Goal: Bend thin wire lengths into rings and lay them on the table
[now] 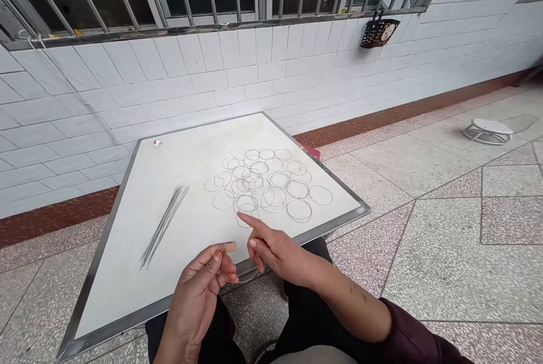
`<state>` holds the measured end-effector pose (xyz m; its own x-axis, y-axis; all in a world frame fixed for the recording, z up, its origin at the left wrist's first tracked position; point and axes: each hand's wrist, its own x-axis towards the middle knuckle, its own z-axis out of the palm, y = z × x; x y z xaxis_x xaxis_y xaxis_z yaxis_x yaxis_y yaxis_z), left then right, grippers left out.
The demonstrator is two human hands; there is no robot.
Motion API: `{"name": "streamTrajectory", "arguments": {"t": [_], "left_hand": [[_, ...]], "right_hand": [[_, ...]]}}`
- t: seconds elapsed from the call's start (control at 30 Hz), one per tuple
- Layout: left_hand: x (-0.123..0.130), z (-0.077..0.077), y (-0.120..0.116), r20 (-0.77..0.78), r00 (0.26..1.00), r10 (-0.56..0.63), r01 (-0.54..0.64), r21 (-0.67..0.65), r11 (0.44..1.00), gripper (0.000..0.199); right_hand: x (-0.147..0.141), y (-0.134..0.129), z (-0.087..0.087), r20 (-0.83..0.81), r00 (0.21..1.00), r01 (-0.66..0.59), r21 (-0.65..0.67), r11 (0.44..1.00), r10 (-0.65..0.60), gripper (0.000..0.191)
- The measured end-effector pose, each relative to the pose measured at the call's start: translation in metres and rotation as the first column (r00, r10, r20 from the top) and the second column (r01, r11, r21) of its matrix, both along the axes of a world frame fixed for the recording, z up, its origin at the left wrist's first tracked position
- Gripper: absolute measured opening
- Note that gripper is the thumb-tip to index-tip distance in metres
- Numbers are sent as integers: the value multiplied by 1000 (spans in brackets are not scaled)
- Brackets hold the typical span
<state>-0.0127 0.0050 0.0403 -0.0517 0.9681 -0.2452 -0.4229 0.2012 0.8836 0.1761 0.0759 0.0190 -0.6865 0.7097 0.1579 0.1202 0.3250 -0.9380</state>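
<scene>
My left hand is closed in a pinch over the table's near edge, thumb pressed to the index finger. A tan wrap covers that index fingertip. Thin wire shows as a curved piece below and between my hands, and a short end of it sticks up at the pinch. My right hand is just to the right, its index finger stretched out toward the rings and the other fingers loosely curled, with nothing visible in them. Beyond it lie many thin wire rings, overlapping on the white table.
A bundle of straight wires lies on the table's left side. Near the far left corner is a small white and red item. A tiled wall with barred windows stands behind. A low stool is on the floor at right.
</scene>
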Motion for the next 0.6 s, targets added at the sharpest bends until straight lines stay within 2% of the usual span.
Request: {"name": "streamTrajectory", "arguments": {"t": [0.13, 0.27, 0.4, 0.5, 0.6], "left_hand": [[4, 7, -3, -69, 994, -84, 84, 0, 996, 33], [10, 17, -7, -169, 981, -95, 93, -20, 996, 33], [14, 22, -8, -222, 973, -55, 50, -28, 998, 31], [13, 18, -7, -243, 970, 3, -8, -22, 1000, 27], [14, 14, -5, -293, 951, 102, -94, 40, 995, 27]], "right_hand": [[0, -4, 9, 104, 993, -62, 10, 998, 60, 59], [0, -7, 14, 193, 978, -93, 60, 994, 80, 60], [-1, -9, 12, 255, 966, -82, 188, 979, 32, 66], [-3, -9, 8, 297, 954, -102, 246, 964, 25, 67], [-5, -10, 7, 351, 936, -131, 316, 940, 12, 62]]}}
